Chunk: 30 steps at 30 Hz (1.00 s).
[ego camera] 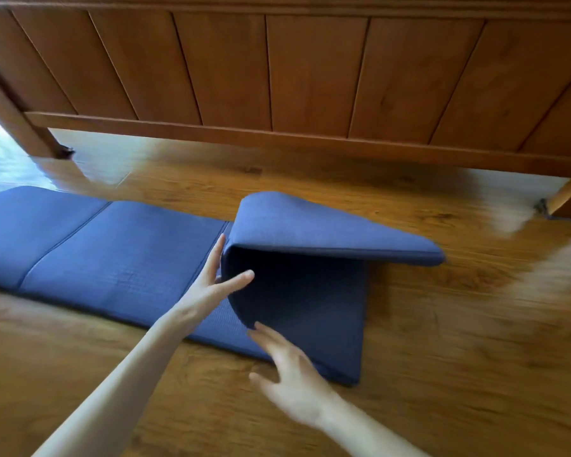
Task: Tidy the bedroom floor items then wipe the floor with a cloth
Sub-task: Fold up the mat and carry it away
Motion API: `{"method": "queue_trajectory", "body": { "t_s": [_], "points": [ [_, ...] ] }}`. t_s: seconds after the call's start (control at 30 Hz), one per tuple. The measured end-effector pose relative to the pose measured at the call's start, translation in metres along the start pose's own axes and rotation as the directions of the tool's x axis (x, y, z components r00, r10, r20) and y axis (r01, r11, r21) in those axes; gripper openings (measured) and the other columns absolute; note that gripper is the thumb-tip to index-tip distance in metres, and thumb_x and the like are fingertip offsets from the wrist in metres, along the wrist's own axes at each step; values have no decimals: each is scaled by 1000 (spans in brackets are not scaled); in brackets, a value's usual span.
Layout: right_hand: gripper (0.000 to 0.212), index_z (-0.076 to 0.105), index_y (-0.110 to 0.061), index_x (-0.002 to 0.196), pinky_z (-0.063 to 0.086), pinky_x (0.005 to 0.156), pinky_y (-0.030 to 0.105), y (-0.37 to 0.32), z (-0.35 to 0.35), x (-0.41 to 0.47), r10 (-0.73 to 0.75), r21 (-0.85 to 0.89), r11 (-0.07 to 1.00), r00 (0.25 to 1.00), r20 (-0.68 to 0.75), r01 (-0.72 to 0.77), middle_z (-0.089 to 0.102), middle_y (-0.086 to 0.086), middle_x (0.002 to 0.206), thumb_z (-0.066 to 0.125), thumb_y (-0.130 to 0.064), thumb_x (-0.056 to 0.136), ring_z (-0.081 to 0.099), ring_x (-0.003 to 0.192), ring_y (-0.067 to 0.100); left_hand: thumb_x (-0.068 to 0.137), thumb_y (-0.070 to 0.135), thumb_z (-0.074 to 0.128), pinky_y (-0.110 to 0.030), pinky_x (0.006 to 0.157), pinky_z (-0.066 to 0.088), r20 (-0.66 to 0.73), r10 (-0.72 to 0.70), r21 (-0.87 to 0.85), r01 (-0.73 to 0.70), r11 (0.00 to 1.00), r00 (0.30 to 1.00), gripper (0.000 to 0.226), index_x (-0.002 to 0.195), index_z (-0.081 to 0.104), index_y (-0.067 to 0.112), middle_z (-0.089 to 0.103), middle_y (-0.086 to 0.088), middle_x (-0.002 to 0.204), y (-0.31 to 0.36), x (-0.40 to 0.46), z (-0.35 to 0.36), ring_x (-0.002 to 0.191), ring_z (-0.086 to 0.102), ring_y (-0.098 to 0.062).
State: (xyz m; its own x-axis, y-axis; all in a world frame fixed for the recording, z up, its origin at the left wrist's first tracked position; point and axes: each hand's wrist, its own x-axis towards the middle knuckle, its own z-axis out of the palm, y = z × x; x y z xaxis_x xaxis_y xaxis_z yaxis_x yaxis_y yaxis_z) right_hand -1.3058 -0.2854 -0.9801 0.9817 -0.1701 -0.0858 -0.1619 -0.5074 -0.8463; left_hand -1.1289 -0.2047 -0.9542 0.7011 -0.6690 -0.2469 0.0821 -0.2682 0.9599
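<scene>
Glossy wood-grain floor [442,374], warm brown. Slatted wooden bed frame [310,77] is seen across the top, raised on legs at left and right, gap underneath. Bright daylight glare is reflected on the floor at far left. Right side is motion-blurred.

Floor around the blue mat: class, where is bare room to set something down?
Bare wood floor lies right of the blue mat, and near its front edge at lower left. Crowded at the fold, where the left hand and right hand work.
</scene>
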Motion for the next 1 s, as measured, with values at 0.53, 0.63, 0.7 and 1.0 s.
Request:
{"method": "queue_trajectory", "body": {
  "t_s": [0.53,0.63,0.7,1.0],
  "points": [
    [95,50,-15,135,42,97,50,77,-130,37,-158,-800,561,921,-355,-212,57,16,129,87,-10,48,54,119,37,83,-8,51,-13,74,35,-100,409,725,-216,655,907,56,128,54,24,62,5,115,-24,17,-47,91,53,-6],
    [85,62,-13,122,53,78,43,77,-127,40,-230,-798,593,929,-290,-103,67,14,111,89,-10,42,66,97,33,82,-12,46,-20,61,38,-203,241,581,-81,810,949,61,112,49,41,61,-1,89,-47,12,-65,63,45,-13],
    [82,66,-13,116,54,68,38,75,-112,38,-271,-819,573,937,-222,-28,70,10,103,90,-14,38,66,85,30,79,-16,43,-27,63,40,-222,113,522,20,852,968,61,110,46,36,59,-8,110,-60,12,-74,72,50,-22],
    [78,63,-20,122,54,68,34,98,-33,12,-260,-833,551,958,-117,48,66,10,109,84,-49,53,59,87,26,77,20,43,-28,108,24,-219,96,695,87,713,971,56,132,49,12,38,-7,146,-61,12,-80,136,33,-22]
  ]
}}
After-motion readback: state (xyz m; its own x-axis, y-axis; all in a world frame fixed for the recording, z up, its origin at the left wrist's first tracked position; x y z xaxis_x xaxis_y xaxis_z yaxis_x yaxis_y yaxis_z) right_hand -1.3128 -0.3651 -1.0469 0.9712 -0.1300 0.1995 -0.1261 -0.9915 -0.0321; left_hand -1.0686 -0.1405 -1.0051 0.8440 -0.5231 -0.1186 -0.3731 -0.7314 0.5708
